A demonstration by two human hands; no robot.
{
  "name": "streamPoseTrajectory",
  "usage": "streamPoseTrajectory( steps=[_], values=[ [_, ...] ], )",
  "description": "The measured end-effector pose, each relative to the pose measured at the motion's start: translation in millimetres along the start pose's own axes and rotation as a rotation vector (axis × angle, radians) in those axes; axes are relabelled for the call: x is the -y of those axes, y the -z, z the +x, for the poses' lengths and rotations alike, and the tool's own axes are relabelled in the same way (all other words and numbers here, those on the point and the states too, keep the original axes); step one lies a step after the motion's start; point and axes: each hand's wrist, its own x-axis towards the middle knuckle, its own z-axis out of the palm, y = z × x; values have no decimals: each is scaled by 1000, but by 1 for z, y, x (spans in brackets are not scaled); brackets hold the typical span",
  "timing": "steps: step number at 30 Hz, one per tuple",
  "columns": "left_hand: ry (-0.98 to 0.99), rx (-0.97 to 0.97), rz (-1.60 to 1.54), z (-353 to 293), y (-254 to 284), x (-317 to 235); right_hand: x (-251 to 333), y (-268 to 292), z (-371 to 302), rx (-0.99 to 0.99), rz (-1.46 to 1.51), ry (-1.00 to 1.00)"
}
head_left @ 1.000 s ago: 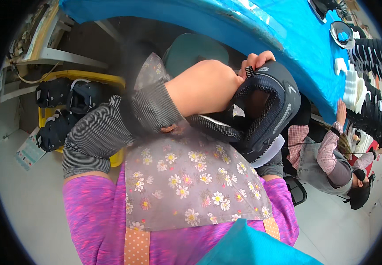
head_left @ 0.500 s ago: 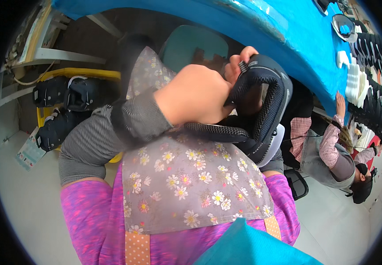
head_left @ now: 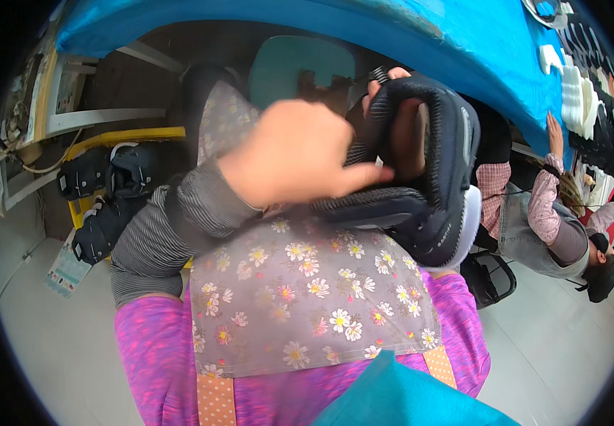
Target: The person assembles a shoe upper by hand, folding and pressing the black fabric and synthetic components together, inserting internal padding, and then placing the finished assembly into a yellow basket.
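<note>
A black padded boot [head_left: 456,135] with mesh lining and a white heel piece lies tilted over my lap, its opening facing me. My right hand [head_left: 373,94] grips it from the far side; fingertips show at the upper edge beside a small ribbed strap end [head_left: 379,74], and more skin shows through the opening. My left hand [head_left: 296,153] is motion-blurred just left of the boot, thumb stretched toward the lining and apart from the other fingers, which are mostly hidden. Nothing shows in that hand.
A yellow crate [head_left: 136,133] with several black boots [head_left: 133,170] stands at left. Ahead are a blue-covered table [head_left: 264,18] and a teal stool [head_left: 286,64]. At right, a person [head_left: 545,220] works beside white pieces [head_left: 578,99] and rows of black parts.
My left hand has come away from the boot's lining, its thumb now extended. The boot has shifted slightly right, its opening more visible. The view has turned a little.
</note>
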Motion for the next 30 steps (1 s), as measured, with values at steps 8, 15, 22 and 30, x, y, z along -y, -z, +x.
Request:
streamPoseTrajectory(
  steps=[8, 15, 22, 30],
  values=[
    [32, -120, -126, 2, -4, 18, 22, -44, 2, -398, -456, 335],
    [-234, -90, -12, 5, -8, 8, 19, -25, 16, 300, 3, 488],
    [-502, -186, -103, -3, -27, 10, -13, -40, 23, 490, 517, -261],
    [130, -321, -174, -15, -22, 4, 3, -29, 7, -3, 107, 244]
  ],
)
